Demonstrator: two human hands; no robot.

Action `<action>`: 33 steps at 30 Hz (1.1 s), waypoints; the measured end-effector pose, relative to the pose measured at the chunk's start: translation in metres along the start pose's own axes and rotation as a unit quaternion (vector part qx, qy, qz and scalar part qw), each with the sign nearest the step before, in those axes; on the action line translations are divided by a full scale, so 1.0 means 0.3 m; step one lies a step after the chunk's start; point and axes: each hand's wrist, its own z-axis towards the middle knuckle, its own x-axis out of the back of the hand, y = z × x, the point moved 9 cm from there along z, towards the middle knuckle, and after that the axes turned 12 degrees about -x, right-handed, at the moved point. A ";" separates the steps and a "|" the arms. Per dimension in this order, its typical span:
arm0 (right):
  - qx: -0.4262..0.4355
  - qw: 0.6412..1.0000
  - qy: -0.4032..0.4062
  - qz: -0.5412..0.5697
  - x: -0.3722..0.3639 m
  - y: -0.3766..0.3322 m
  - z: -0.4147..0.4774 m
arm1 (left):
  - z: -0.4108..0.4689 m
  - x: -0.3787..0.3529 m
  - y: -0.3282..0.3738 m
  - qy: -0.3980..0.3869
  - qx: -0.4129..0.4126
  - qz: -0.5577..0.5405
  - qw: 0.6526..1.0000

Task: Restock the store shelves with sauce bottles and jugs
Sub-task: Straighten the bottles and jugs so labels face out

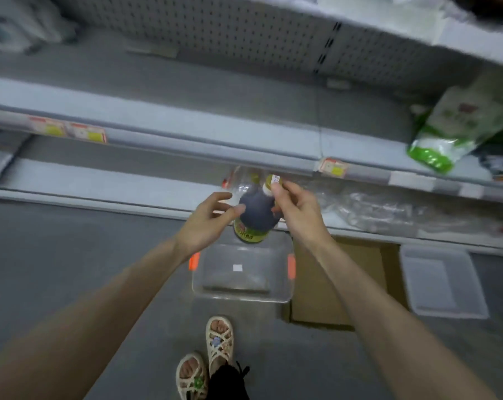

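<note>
Below, grey floor [71,255] holds a clear bin [242,295] (orange latches); right hand [296,209] pinches the sauce bottle [256,216], left hand [207,223] spread.

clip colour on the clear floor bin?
Orange: one clip on each short side of the clear bin. Head view, the only one.

A shop aisle: grey metal shelves [186,131] with pegboard backing [215,27], price tags [87,132] on their edges, bagged goods [458,125].

Label text on sauce bottle [257,210] too blurred to read; its left side partly hidden behind left hand [207,220]. All price tags [87,132] illegible. Right edge cuts green bag [458,125]. Indistinct: clear packaging [388,209] on lower shelf [100,183].
</note>
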 end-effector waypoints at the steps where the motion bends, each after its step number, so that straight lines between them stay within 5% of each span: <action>1: 0.024 1.000 0.002 0.002 0.053 -0.105 -0.052 | -0.013 -0.010 0.124 -0.020 -0.026 0.010 0.999; 9: 0.178 0.981 0.073 0.013 0.524 -0.864 -0.494 | -0.148 -0.136 1.057 -0.163 -0.227 0.045 0.959; 16: 0.271 0.949 0.157 -0.032 0.900 -1.276 -0.945 | -0.421 -0.357 1.669 -0.219 -0.362 0.066 0.904; 23: 0.327 0.921 0.199 -0.071 1.214 -1.371 -1.301 | -0.643 -0.613 1.987 -0.211 -0.440 0.047 0.872; 33: 0.334 0.905 0.251 -0.080 1.756 -1.204 -1.597 | -0.871 -1.193 2.186 -0.232 -0.489 0.012 0.841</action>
